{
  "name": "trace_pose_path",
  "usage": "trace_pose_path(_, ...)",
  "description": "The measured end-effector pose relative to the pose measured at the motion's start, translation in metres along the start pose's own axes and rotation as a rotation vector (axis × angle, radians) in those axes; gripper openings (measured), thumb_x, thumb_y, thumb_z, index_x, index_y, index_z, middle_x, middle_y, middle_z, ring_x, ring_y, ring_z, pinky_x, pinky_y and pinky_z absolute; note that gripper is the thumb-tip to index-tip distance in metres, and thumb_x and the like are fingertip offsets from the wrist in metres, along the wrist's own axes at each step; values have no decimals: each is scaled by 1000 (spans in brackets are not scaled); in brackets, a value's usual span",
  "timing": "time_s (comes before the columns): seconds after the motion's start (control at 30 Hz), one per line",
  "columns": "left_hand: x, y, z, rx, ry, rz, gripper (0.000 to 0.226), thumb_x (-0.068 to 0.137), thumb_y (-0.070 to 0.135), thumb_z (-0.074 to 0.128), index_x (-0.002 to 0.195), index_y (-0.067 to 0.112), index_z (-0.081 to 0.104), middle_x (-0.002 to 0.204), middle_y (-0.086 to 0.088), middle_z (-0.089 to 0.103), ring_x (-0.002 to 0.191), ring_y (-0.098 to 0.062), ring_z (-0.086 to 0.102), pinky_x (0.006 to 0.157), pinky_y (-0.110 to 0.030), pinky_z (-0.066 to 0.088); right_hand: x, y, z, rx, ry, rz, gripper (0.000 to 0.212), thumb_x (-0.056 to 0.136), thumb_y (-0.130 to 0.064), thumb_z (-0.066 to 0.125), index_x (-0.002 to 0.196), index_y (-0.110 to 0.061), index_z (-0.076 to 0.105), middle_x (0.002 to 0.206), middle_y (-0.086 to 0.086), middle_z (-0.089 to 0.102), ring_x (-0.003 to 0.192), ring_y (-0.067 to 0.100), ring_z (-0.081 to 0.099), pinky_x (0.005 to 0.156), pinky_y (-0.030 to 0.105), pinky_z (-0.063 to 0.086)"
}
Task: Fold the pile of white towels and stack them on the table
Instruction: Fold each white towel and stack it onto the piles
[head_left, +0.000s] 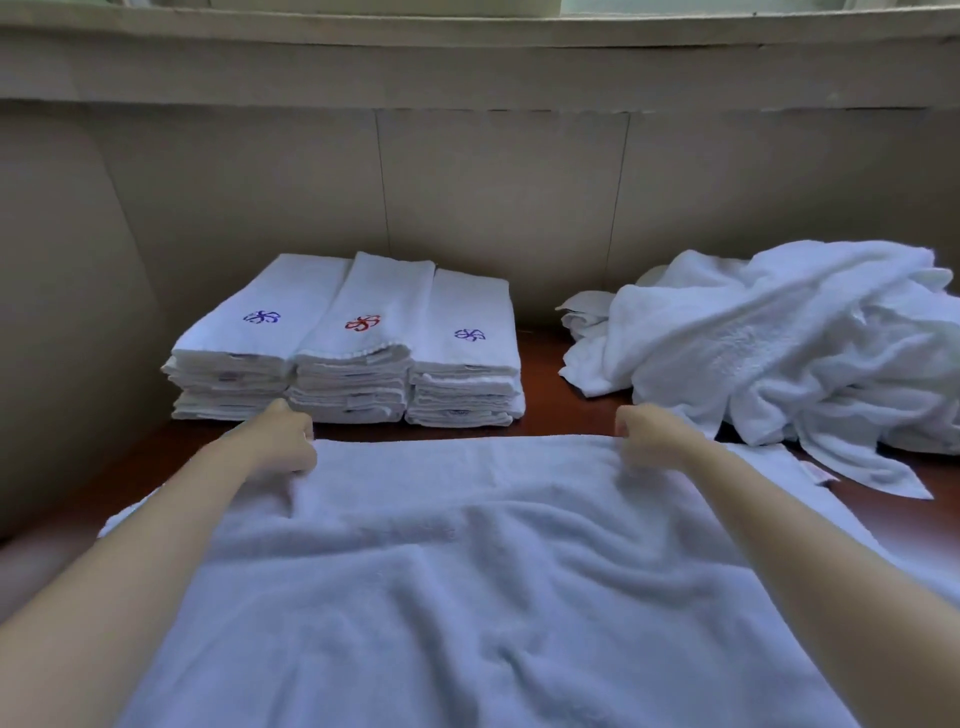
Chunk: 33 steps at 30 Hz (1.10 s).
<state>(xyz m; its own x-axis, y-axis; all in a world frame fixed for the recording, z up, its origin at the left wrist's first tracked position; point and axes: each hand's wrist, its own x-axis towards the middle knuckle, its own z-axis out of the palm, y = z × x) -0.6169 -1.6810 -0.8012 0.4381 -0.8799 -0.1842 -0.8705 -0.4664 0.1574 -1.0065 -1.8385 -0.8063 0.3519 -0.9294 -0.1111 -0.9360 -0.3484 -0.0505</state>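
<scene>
Here both hands (288, 439) (647, 436) pinch the soft, rumpled terry towel's (457, 571) far edge.

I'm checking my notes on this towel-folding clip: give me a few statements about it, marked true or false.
1. The left hand and the right hand both grip the far edge of the spread towel. True.
2. The folded towels stand in two stacks. False: three stacks, side by side.
3. The middle stack shows a red emblem on top. True.
4. The unfolded pile lies left of the stacks. False: it lies to their right.
</scene>
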Motion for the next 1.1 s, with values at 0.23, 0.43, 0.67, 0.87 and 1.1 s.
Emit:
trace_pose_path(0.23,-7,5,-32,-210,699,144,31,82,0,55,63,13,36,72,-11,48,71,-28,42,56,-34,25,-5,8,-33,237,463,84,13,89,2,36,96,-9,33,100,20,48,91,40,53,71,38,36)
trace_pose_path(0.43,-60,24,-8,-363,818,143,18,90,10,57,80,9,42,87,-19,54,77,-36,50,61,-39,34,-74,3,-25,447,709,149,36,84,5,43,119,-3,40,108,25,52,82,42,53,62,40,35)
trace_pose_path(0.67,-112,0,72,-254,369,-27,45,98,31,44,138,11,37,144,-7,41,129,-29,39,97,-38,41,-141,23,54,203,488,141,14,87,5,45,99,3,52,118,22,43,68,41,56,54,38,40)
trace_pose_path(0.87,-131,-4,75,-281,356,-134,68,99,37,39,152,7,9,160,-7,11,146,-26,12,114,-41,26,-153,20,51,251,458,234,12,92,-1,36,100,0,44,132,18,39,77,37,56,57,36,36)
trace_pose_path(1.1,-130,-16,63,-389,453,-265,69,93,23,51,148,2,15,152,-15,18,132,-34,32,99,-41,39,-162,17,51,245,636,175,5,86,5,45,87,1,48,103,21,54,61,40,55,52,35,33)
